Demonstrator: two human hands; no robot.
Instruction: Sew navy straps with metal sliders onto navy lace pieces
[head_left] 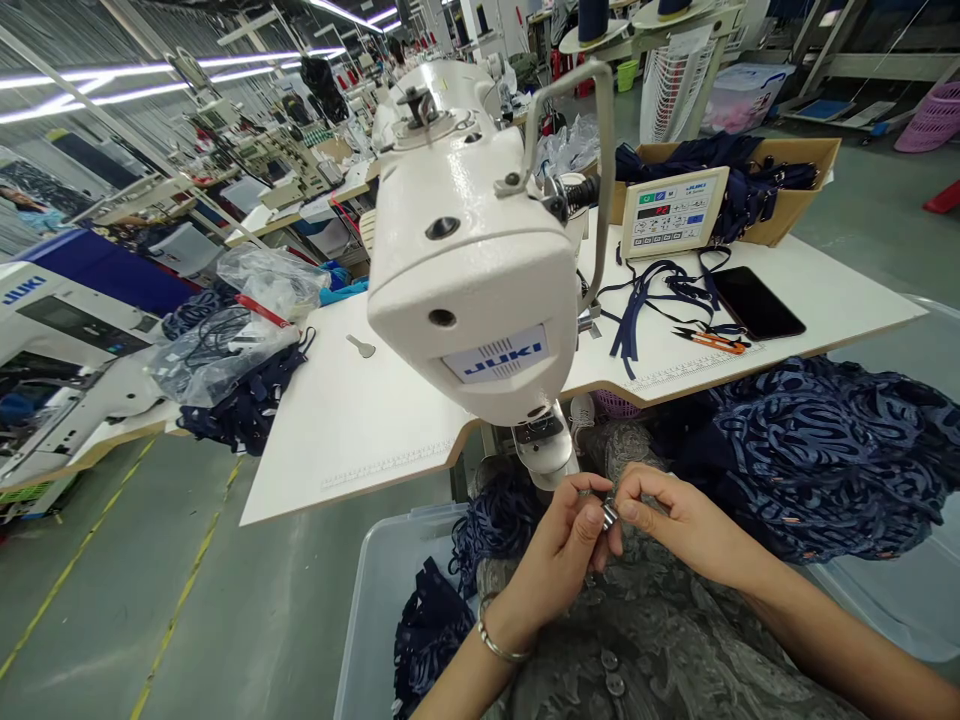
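Note:
In front of my lap, below the sewing machine's head (472,260), I hold a small shiny metal bobbin case (608,516). My left hand (564,535) has its thumb and fingers closed around the case from the left. From the right, my right hand (671,515) pinches at its upper end, the fingertips meeting those of the left. Fingers cover part of the case, so its inside is hidden. Just beyond my hands is the machine's needle area with a rounded metal end (546,450).
A white tabletop (375,420) surrounds the machine. On its right lie navy straps (652,295), orange thread snips (712,341), a phone (759,302), a control panel (670,213) and a cardboard box (806,165). Plastic bins (364,590) with navy fabric (832,450) flank my lap.

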